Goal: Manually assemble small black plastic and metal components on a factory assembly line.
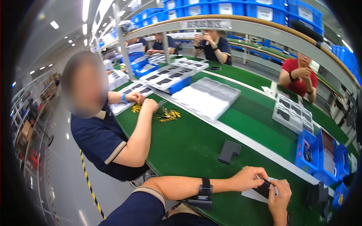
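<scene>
My left hand (pixel 249 179), with a black band on its wrist, pinches the upper edge of a flat black rectangular part (pixel 265 189). The fingers of my right hand (pixel 279 195) are closed on the same part from the right side. Its exact kind cannot be made out. Beneath it, a white sheet (pixel 253 195) lies on the green table (pixel 181 150). Farther off, left of my hands, rests a stack of black notched pieces (pixel 229 151). More black pieces (pixel 318 196) stand to the right of my right hand.
Blue bins (pixel 325 165) line the right side. A white tray (pixel 206 98) and trays of black parts (pixel 292 113) lie across the table. At left, a co-worker's hands (pixel 145 103) are near yellow pieces (pixel 169 115). A shelf (pixel 241 27) with blue boxes runs overhead.
</scene>
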A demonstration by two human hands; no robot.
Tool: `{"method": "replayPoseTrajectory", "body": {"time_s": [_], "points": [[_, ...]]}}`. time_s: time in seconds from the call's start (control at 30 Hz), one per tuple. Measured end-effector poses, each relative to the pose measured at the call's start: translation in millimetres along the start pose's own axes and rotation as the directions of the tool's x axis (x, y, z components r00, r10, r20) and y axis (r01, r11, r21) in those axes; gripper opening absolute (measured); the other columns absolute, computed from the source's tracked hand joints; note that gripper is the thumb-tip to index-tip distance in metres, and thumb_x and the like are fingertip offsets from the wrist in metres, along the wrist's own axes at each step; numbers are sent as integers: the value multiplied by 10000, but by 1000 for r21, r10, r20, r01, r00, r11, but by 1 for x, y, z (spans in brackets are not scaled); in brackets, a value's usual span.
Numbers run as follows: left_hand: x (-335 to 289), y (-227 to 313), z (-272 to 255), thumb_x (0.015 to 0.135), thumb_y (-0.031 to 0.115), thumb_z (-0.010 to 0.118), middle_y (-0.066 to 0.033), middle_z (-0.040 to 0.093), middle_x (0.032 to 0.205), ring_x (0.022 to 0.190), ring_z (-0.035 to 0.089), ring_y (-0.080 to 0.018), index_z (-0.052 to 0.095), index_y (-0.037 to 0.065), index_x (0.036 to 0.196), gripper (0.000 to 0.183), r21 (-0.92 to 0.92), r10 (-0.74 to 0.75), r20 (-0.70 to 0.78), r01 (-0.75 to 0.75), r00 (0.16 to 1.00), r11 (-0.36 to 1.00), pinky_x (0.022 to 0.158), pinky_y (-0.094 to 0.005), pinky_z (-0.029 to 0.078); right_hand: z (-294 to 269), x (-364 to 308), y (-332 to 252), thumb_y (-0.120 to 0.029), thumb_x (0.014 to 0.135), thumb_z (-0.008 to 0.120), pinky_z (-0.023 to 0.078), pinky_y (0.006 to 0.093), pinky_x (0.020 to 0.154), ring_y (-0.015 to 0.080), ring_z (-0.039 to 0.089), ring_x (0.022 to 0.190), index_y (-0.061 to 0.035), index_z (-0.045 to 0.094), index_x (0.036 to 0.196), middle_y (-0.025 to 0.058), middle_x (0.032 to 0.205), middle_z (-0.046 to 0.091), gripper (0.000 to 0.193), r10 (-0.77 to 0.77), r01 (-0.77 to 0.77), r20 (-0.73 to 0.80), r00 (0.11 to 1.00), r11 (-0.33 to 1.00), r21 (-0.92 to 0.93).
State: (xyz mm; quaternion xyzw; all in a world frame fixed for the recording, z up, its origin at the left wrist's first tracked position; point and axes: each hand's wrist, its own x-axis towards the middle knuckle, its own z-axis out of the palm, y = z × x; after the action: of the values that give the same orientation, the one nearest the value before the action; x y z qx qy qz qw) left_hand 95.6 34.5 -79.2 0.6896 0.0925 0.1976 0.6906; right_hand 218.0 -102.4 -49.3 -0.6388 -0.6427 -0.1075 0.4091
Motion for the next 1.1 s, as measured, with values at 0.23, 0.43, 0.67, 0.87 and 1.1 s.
{"method": "replayPoseTrajectory", "body": {"time_s": [0.23, 0.43, 0.67, 0.87, 1.1], "points": [[2, -3, -3, 823, 93, 639, -36, 625, 854, 752, 599, -75, 596, 8, 935, 146, 51, 12, -9, -12, 1000, 999, 648, -232, 474, 8, -4, 7, 60, 693, 603, 409, 375, 610, 305, 536, 679, 13, 587, 779, 140, 731, 578, 99, -17, 16, -26, 1000, 1000, -25], [4, -3, -3, 825, 107, 645, -37, 616, 837, 746, 599, -86, 595, 8, 923, 148, 63, -24, -8, 25, 1000, 998, 657, -244, 483, -1, 3, 6, -11, 795, 622, 477, 374, 672, 313, 599, 752, -8, 644, 921, 159, 819, 620, 128, -71, 74, 54, 996, 995, -64], [3, -2, -4, 820, 100, 617, -57, 625, 864, 760, 606, -99, 593, 0, 929, 150, 83, -15, -21, 17, 1000, 996, 666, -250, 489, 8, -1, 6, 94, 704, 555, 404, 374, 588, 310, 524, 658, 28, 570, 797, 151, 735, 564, 115, -34, 34, 2, 999, 999, -22], [4, -5, -3, 816, 104, 615, -75, 634, 867, 766, 621, -121, 595, -4, 924, 155, 107, 20, -24, -17, 1000, 994, 696, -268, 508, 6, -2, 5, 97, 711, 551, 406, 366, 577, 307, 531, 657, 38, 576, 809, 156, 732, 563, 118, -17, 17, 1, 1000, 1000, -14], [4, -3, -2, 816, 116, 626, -77, 635, 858, 768, 629, -131, 596, -5, 919, 162, 85, 12, -21, -10, 1000, 996, 689, -273, 514, 5, -3, 5, 95, 720, 548, 419, 364, 588, 310, 546, 665, 43, 585, 823, 162, 745, 573, 121, -11, 11, 5, 1000, 1000, -3]]}}
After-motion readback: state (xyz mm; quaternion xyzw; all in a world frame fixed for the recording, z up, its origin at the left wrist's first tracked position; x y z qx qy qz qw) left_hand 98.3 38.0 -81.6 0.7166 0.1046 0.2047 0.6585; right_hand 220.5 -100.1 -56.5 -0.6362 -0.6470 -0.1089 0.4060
